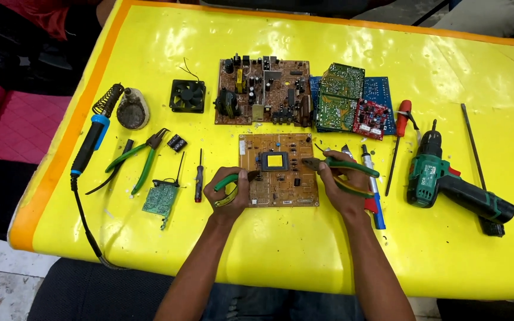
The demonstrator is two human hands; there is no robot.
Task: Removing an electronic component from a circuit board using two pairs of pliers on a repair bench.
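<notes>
Gripping green-handled pliers (228,185), left hand (231,193) met board (278,169) at frame centre; right hand (341,187) clamped second pliers (343,167), tips on opposite edge, probably bracing it on the counter (298,255).

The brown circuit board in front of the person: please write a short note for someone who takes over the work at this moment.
Left hand: closed on green-handled pliers, jaws at the left edge of the brown circuit board.
Right hand: closed on a second pair of green-handled pliers, tips at the board's right edge.
The board lies flat on the yellow table, its parts in place around a square opening.
Done: both tools are at the board; no part lies pulled off beside it.
Left: any work on the board itself.
Nearby: soldering iron far left, cordless drill right.
</notes>
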